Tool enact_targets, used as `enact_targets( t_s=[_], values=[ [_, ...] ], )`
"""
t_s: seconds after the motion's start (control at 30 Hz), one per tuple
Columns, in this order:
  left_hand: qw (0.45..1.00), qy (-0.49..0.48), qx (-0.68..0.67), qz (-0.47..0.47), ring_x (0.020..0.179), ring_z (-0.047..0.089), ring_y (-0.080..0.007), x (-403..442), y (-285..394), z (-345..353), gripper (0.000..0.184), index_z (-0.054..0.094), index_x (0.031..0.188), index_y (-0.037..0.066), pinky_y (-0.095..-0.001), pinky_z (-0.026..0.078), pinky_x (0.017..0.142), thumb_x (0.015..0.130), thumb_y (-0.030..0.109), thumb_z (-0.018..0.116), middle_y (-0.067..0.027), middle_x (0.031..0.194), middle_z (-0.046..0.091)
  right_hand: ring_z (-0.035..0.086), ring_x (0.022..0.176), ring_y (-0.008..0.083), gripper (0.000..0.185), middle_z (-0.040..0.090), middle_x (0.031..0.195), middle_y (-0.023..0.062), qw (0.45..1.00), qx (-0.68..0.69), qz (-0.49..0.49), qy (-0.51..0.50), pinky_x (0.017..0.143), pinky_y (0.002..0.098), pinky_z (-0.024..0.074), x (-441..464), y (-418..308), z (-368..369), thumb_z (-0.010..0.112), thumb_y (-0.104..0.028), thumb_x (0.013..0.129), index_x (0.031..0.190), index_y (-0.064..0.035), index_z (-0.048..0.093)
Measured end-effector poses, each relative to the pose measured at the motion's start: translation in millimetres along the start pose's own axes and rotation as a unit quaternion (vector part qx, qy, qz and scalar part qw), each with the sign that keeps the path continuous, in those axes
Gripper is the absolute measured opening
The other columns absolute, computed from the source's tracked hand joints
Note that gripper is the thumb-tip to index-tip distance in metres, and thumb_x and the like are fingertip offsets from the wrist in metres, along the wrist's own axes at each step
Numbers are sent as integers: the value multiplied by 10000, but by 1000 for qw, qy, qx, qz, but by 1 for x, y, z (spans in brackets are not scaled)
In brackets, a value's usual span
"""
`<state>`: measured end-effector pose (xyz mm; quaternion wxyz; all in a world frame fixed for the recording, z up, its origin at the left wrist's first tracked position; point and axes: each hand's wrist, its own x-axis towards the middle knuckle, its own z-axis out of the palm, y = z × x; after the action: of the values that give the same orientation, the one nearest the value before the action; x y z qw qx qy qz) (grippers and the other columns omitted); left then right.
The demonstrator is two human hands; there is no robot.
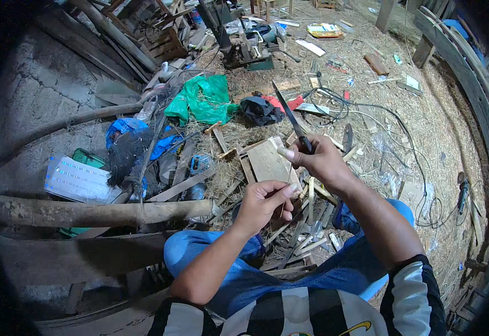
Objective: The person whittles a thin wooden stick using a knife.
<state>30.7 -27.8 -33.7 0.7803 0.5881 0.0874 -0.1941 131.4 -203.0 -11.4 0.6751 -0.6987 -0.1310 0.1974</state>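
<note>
My right hand is closed round the dark handle of a knife, whose long narrow blade points up and to the left. Lower and to the left, my left hand has its thumb and fingers pinched together; a thin sliver seems to stand between the fingertips, too small to name. Behind both hands lies a pale wooden board or box, partly covered by them. The two hands are apart, above my bent knees.
Wood scraps lie between my legs. A green plastic bag, a black bag and a red object are ahead. A bamboo pole crosses the left side. Black cable loops at right.
</note>
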Motion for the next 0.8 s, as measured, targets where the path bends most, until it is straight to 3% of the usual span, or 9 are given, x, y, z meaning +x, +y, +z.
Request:
enact_targets(
  t_s=[0.1,0.17,0.3,0.57,0.63,0.67,0.8],
  values=[
    [1000,-8,4,14,571,645,-131,0,-1,-2,215,720,1035,-37,-265,558,535,986,165,663,-79,716,676,398,534,30,338,567,649,-46,998,-31,44,-13,485,240,278,1,-3,-1,668,-369,990,834,-69,669],
    [1000,-3,3,10,568,644,-133,-2,1,-3,201,724,1034,-34,-264,558,540,978,151,672,-81,721,677,374,514,27,359,572,644,-48,998,34,45,24,468,239,254,2,-5,1,638,-383,1005,817,-79,670],
    [1000,-8,22,20,565,643,-136,-3,-1,-4,200,725,1039,-32,-265,554,537,978,152,673,-85,722,678,414,496,34,347,622,670,-21,996,44,59,53,458,230,278,5,-8,-3,602,-382,1024,864,-82,669],
    [1000,3,20,1,574,648,-146,-5,5,0,242,724,1079,-28,-271,546,547,995,188,655,-96,736,687,439,520,23,282,631,702,-18,997,-14,47,60,463,221,285,2,-1,-2,701,-357,964,957,-76,687],
    [1000,6,15,8,580,652,-148,-4,4,0,237,719,1076,-26,-272,548,554,998,187,649,-98,741,689,532,671,72,341,627,730,-7,995,45,40,74,619,277,406,-3,-3,5,762,-365,919,886,-35,683],
    [1000,9,9,16,586,656,-150,-3,3,0,232,714,1073,-23,-273,549,561,1002,185,643,-100,745,691,422,556,17,262,590,729,-49,996,56,51,51,494,219,284,-5,2,7,765,-320,917,937,-73,683],
    [999,13,23,20,612,674,-160,6,2,-7,216,684,1027,-22,-276,551,595,1015,183,618,-108,784,706,467,586,34,229,583,692,-48,998,46,28,24,521,232,342,-9,16,23,788,-254,899,898,-52,679]
  ],
)
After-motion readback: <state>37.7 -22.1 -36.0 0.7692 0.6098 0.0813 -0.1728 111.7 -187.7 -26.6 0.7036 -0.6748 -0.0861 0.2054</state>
